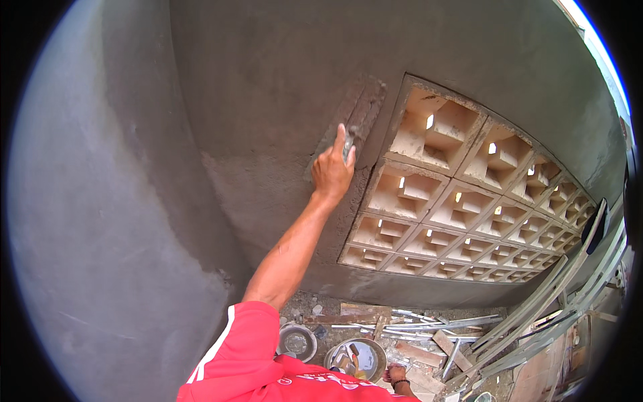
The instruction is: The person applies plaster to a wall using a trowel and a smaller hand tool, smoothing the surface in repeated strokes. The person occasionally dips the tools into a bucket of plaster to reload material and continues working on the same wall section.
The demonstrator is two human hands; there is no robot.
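Note:
My left arm reaches up to the wall, with my left hand (333, 169) closed around the handle of a plastering trowel (365, 107). Its index finger lies stretched along the tool. The long, mortar-smeared blade rests against the grey plastered wall (261, 87), just left of a panel of pale vent blocks (429, 179). Down by my body, my right hand (397, 374), with a dark band at the wrist, has its fingers curled. Whatever it may hold is too small to make out. A round tub (380, 352) with tools and grey material inside is beside it.
A smaller round bucket (297, 342) stands left of the tub. Wood scraps (422, 354) and thin strips litter the floor at the wall's foot. Long bent strips (546, 301) lean at the right. Another plastered wall (100, 221) closes in on the left.

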